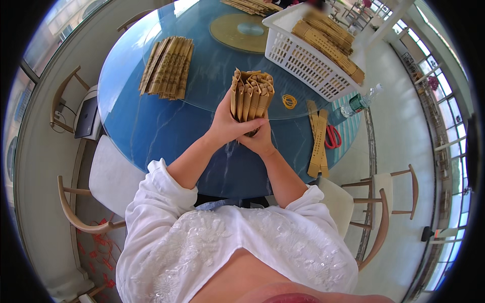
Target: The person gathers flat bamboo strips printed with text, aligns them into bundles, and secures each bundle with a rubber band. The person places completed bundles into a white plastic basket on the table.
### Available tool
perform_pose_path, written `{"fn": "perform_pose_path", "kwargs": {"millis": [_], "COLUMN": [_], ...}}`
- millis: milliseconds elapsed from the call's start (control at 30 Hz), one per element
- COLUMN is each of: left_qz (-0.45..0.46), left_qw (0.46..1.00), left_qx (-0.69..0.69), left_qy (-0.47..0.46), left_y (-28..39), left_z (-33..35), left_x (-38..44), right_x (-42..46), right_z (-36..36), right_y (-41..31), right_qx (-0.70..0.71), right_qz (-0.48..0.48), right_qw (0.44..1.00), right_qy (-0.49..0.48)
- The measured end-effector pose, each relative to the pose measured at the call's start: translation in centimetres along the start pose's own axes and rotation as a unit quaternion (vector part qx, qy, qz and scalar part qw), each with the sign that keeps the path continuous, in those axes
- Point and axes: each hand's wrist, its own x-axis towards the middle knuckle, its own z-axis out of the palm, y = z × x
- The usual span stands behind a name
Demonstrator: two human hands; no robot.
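A thick bundle of brown paper sleeves [252, 96] stands tilted between my palms, with rounded tips showing in the sleeves' ends. My left hand [226, 121] wraps its left side, thumb across the front. From the right and below, my right hand [261, 136] grips the same bundle; part of its fingers is hidden. Just right of it lie several yellow rubber bands [289, 101] on the glass. Farther right are loose flat paper sleeves [318, 144] bearing print, partly over red-handled scissors [333, 136].
On the blue round table [212, 170], a stack of paper sleeves [166, 68] lies left. A white plastic basket [299, 70] holds more sleeves [326, 45]. A plastic bottle [360, 101] lies near the right edge. Chairs [113, 176] stand around; a laptop [86, 117] rests on one.
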Motion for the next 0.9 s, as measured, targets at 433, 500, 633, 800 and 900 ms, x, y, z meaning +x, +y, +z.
{"fn": "perform_pose_path", "kwargs": {"millis": [433,500,633,800,900], "left_qz": [-0.108,-0.116,-0.100,-0.059,-0.045], "left_qw": [0.979,0.977,0.986,0.990,0.994], "left_qx": [-0.123,-0.123,-0.096,-0.126,-0.103], "left_qy": [0.117,0.127,0.090,-0.013,-0.007], "left_y": [0.4,0.4,0.2,0.6,-0.3], "left_z": [-3.3,-3.6,-3.3,-2.6,-2.6], "left_x": [0.9,0.6,-0.6,-1.5,-1.7], "right_x": [-0.1,-0.3,-0.4,-1.3,-1.2], "right_z": [0.5,0.8,1.4,0.9,1.1], "right_y": [1.1,0.8,0.6,2.7,3.1], "right_qx": [-0.031,-0.022,-0.041,-0.037,-0.043], "right_qz": [0.132,0.165,0.154,0.095,0.066], "right_qw": [0.983,0.976,0.980,0.988,0.991], "right_qy": [-0.126,-0.141,-0.119,-0.120,-0.108]}}
